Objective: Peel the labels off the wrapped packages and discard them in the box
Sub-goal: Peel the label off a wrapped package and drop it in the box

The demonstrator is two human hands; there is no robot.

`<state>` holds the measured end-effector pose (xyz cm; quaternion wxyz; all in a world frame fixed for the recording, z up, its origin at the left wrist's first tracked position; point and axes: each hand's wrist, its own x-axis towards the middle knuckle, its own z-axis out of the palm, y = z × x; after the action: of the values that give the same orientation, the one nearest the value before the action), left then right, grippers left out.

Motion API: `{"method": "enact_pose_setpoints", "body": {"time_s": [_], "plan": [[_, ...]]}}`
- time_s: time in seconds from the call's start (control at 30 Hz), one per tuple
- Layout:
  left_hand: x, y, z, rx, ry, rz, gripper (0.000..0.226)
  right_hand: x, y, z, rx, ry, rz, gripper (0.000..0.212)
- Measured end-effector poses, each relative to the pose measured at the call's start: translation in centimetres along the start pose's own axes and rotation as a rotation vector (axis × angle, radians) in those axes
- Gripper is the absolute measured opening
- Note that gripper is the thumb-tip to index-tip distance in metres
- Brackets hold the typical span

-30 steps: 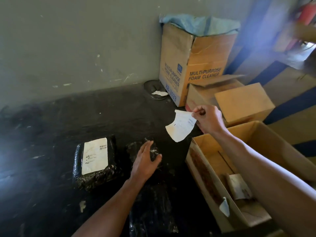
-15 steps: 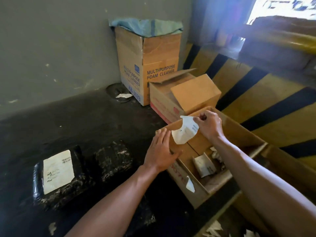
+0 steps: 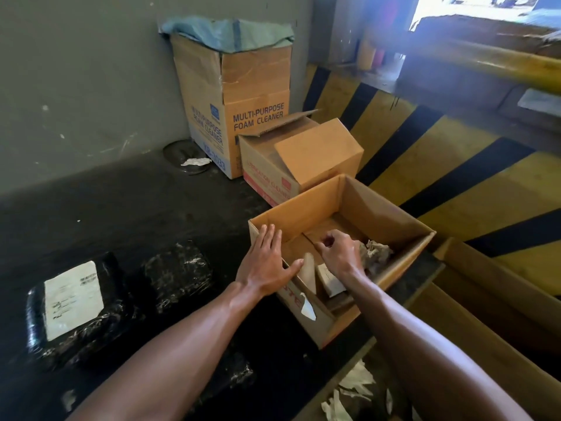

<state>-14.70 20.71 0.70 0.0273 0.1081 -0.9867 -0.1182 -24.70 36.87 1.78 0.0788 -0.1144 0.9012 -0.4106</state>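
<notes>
A person leans over a dark work surface (image 3: 127, 208), both bare forearms reaching toward an open cardboard box (image 3: 391, 217) at its right edge. The left hand (image 3: 267, 262) lies flat and spread, fingers straight, on the box's near-left wall, gripping nothing. The right hand (image 3: 340, 253) is down inside the box, fingers curled with thumb and forefinger pinched together; whether anything is between them cannot be told. Below and beside that hand, peeled labels (image 3: 329, 279) and crumpled paper (image 3: 376, 250) lie on the box floor.

To the left on the surface sits a black-wrapped package (image 3: 100, 332) with a white label (image 3: 73, 302) on its top face. Just to its right lies a second black-wrapped package (image 3: 179, 275) with a bare top.

Against the grey wall stands a tall carton printed "MULTI-PURPOSE FOAM CLEANER" (image 3: 255, 98), a blue bag (image 3: 230, 33) lining its top. A smaller carton (image 3: 303, 159) with loose flaps stands between it and the open box. Yellow and black stripes (image 3: 455, 165) cover the slope at right.
</notes>
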Motion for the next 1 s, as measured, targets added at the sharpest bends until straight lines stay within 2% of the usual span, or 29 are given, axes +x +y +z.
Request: {"method": "enact_pose_setpoints", "body": {"time_s": [0.07, 0.23, 0.33, 0.6, 0.73, 0.9, 1.0], "plan": [[0.0, 0.1, -0.2, -0.009, -0.004, -0.002, 0.097, -0.3, 0.2, -0.4, -0.017, 0.006, 0.002, 0.02], [-0.1, 0.5, -0.6, -0.022, -0.016, -0.016, 0.095, -1.3, 0.4, -1.2, -0.038, -0.013, 0.009, 0.061], [-0.3, 0.0, -1.0, -0.042, -0.009, -0.025, 0.096, -1.6, 0.4, -1.5, -0.031, -0.018, 0.015, 0.075], [-2.3, -3.8, -3.7, -0.107, 0.081, -0.131, 0.094, -1.4, -3.0, -1.2, -0.078, -0.023, -0.041, 0.078], [-4.3, -6.3, -4.7, -0.211, 0.118, -0.305, 0.09, -1.0, -5.9, 0.4, -0.049, -0.053, -0.097, 0.066], [-6.9, -9.9, -5.3, -0.357, 0.168, -0.535, 0.088, -1.3, -9.4, 3.9, -0.1, -0.065, -0.212, 0.061], [-8.3, -12.0, -4.9, -0.417, 0.212, -0.624, 0.087, -1.4, -11.2, 6.1, -0.114, -0.128, -0.264, 0.069]]}}
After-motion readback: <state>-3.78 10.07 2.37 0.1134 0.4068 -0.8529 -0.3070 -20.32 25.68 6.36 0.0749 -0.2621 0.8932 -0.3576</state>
